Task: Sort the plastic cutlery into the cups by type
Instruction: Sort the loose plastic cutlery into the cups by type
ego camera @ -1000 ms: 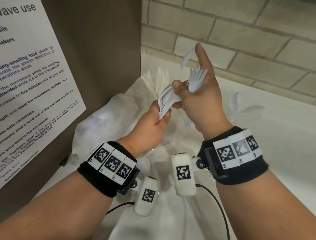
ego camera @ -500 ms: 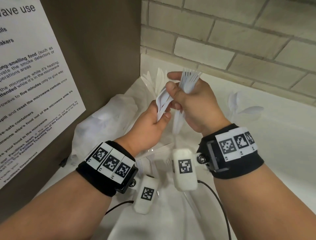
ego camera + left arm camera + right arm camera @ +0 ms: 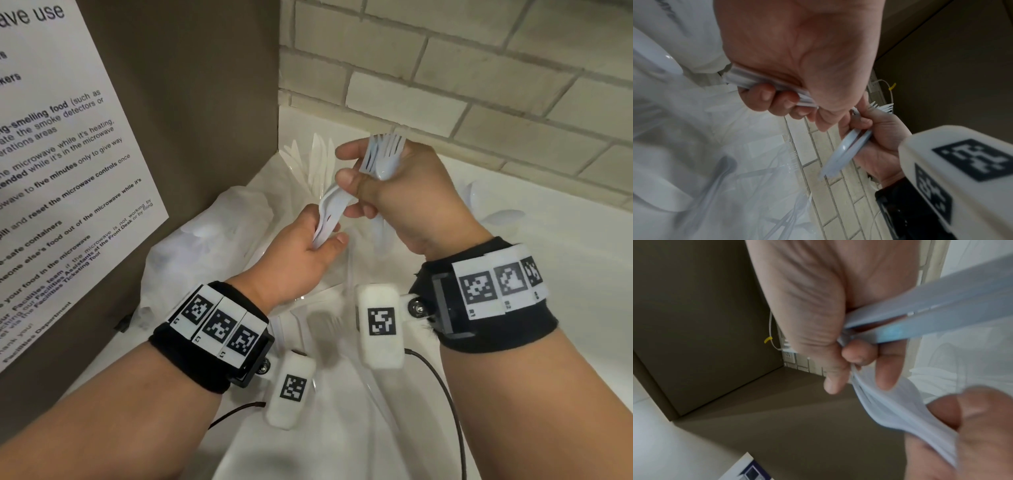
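My left hand (image 3: 318, 240) grips a bundle of white plastic cutlery (image 3: 329, 214), slanting up to the right. My right hand (image 3: 356, 186) holds several white forks (image 3: 383, 156) with tines up, and its thumb and fingers touch the top of the left bundle. In the left wrist view my left hand's fingers (image 3: 764, 95) curl round the bundle (image 3: 748, 79), with the right hand's fork handles (image 3: 846, 151) beyond. The right wrist view shows those handles (image 3: 941, 316) in my palm and the bundle (image 3: 890, 405) below. A clear cup of knives (image 3: 320, 161) stands at the back; a cup of spoons (image 3: 496, 214) stands right.
A crumpled clear plastic bag (image 3: 205, 240) lies at the left against a brown cabinet side (image 3: 205, 102) that bears a paper notice. A brick wall (image 3: 479, 68) closes the back. Loose white cutlery (image 3: 325, 322) lies on the white counter (image 3: 565, 257) under my wrists.
My right index finger, raised a second ago, has folded down. The right hand has dropped with its forks, and its thumb and fingers have closed onto the top of the left bundle.
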Available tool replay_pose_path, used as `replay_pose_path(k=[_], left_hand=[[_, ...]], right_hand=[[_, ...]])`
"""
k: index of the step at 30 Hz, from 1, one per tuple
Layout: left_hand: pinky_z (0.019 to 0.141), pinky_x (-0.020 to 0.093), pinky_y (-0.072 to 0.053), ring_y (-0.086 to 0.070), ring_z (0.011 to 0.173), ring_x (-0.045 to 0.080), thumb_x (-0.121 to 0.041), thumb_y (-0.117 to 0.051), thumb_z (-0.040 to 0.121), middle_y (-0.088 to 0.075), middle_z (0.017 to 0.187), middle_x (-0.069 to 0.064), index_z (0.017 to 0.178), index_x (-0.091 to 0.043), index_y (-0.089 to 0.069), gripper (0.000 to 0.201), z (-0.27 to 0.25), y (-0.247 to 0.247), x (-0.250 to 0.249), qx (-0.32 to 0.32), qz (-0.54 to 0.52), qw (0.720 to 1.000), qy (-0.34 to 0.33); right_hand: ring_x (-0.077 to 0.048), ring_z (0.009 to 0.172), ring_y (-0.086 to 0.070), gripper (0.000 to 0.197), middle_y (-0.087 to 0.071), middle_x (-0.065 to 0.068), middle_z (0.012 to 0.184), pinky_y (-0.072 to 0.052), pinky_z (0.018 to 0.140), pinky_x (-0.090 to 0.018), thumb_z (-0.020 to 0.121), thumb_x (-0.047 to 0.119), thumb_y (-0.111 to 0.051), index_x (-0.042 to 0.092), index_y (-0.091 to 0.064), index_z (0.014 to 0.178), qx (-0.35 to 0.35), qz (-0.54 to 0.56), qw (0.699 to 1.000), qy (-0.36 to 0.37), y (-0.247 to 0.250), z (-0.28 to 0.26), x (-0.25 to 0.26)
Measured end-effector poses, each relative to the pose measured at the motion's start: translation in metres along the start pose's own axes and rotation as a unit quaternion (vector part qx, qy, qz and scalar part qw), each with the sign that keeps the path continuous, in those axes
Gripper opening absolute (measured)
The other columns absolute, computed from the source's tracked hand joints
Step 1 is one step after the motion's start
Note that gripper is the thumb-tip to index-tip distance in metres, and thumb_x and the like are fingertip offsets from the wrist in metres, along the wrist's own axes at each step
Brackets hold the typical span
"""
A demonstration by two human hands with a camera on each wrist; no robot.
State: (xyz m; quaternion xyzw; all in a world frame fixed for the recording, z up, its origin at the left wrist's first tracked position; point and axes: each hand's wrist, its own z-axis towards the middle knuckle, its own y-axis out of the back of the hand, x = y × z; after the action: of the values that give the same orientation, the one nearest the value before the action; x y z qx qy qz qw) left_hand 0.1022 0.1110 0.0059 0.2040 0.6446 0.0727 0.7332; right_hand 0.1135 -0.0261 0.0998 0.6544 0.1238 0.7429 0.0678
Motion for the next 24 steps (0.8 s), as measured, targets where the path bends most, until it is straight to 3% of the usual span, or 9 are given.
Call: replay_pose_path(k=[5,8,10,12,14,16,19,21,24], left_hand=[[0.070,0.039,-0.049,-0.055,0.074,0.021,-0.032,-0.060,0.091,-0.057,0.089,0.006,0.107,-0.010,-0.047,0.030,0.000,0.001,-0.002,-0.001,0.036,0.999,0.009],[0.066,0.034,-0.048,-0.059,0.079,0.017,-0.043,-0.065,0.086,-0.058,0.089,-0.001,0.104,-0.017,-0.046,0.037,0.002,0.003,-0.002,-0.006,0.067,0.998,0.010],[0.062,0.024,-0.039,-0.052,0.074,0.004,-0.059,-0.064,0.078,-0.051,0.084,-0.012,0.101,-0.022,-0.044,0.048,0.001,0.006,-0.004,0.001,0.078,0.997,0.007],[0.063,0.022,-0.036,-0.048,0.072,0.002,-0.072,-0.054,0.068,-0.046,0.083,-0.016,0.095,-0.025,-0.042,0.055,0.000,0.009,-0.006,0.007,0.071,0.997,0.011],[0.065,0.026,-0.038,-0.047,0.068,0.008,-0.073,-0.040,0.074,-0.046,0.078,-0.011,0.086,-0.026,-0.040,0.049,-0.002,0.012,-0.006,0.006,0.041,0.999,0.018],[0.069,0.038,-0.044,-0.052,0.071,0.022,-0.064,-0.031,0.091,-0.053,0.079,0.005,0.084,-0.022,-0.040,0.044,-0.002,0.012,-0.006,-0.003,0.015,1.000,0.013],[0.088,0.050,-0.046,-0.058,0.099,0.036,-0.053,-0.030,0.095,-0.061,0.107,0.022,0.100,-0.007,-0.047,0.049,-0.002,0.010,-0.008,-0.013,0.017,1.000,0.002],[0.088,0.053,-0.047,-0.058,0.098,0.037,-0.052,-0.031,0.093,-0.060,0.106,0.023,0.098,-0.005,-0.046,0.050,-0.002,0.009,-0.009,-0.013,0.019,1.000,-0.011],[0.084,0.053,-0.048,-0.058,0.090,0.035,-0.054,-0.031,0.091,-0.060,0.098,0.021,0.097,-0.006,-0.047,0.050,-0.003,0.009,-0.012,-0.010,0.026,0.999,-0.022]], right_hand=[[-0.006,0.047,-0.059,0.017,-0.064,-0.001,0.072,-0.059,0.061,-0.032,0.083,0.001,-0.071,0.010,-0.069,0.097,0.011,-0.010,0.999,-0.037,0.007,0.001,-0.001],[-0.013,0.042,-0.053,0.014,-0.066,-0.005,0.077,-0.060,0.062,-0.036,0.084,0.001,-0.070,0.011,-0.069,0.094,-0.006,-0.002,0.999,-0.041,0.006,0.001,-0.002],[-0.013,0.041,-0.051,0.013,-0.066,-0.008,0.083,-0.058,0.057,-0.033,0.085,-0.001,-0.065,0.010,-0.068,0.091,-0.054,0.023,0.998,-0.038,0.006,0.002,0.000],[-0.013,0.040,-0.049,0.013,-0.067,-0.011,0.082,-0.052,0.050,-0.027,0.087,-0.002,-0.060,0.008,-0.067,0.091,-0.106,0.057,0.992,-0.033,0.010,0.003,0.003],[-0.012,0.041,-0.050,0.011,-0.068,-0.011,0.076,-0.046,0.046,-0.024,0.090,0.003,-0.056,0.009,-0.064,0.094,-0.139,0.047,0.989,-0.020,0.015,0.005,0.005],[-0.007,0.044,-0.054,0.008,-0.064,-0.005,0.068,-0.046,0.045,-0.024,0.092,0.011,-0.055,0.013,-0.062,0.094,-0.155,-0.013,0.988,0.000,0.017,0.007,0.001],[-0.008,0.057,-0.061,0.002,-0.065,0.005,0.077,-0.053,0.059,-0.029,0.090,0.019,-0.062,0.019,-0.064,0.092,-0.115,-0.099,0.988,0.027,0.013,0.005,-0.006],[-0.006,0.058,-0.061,0.009,-0.065,0.009,0.085,-0.053,0.059,-0.025,0.089,0.020,-0.066,0.019,-0.066,0.098,-0.053,-0.126,0.990,0.029,0.012,0.002,-0.011],[0.005,0.051,-0.056,0.020,-0.059,0.016,0.075,-0.051,0.051,-0.019,0.087,0.018,-0.070,0.022,-0.067,0.107,0.002,-0.130,0.991,0.014,0.012,0.000,-0.016]])
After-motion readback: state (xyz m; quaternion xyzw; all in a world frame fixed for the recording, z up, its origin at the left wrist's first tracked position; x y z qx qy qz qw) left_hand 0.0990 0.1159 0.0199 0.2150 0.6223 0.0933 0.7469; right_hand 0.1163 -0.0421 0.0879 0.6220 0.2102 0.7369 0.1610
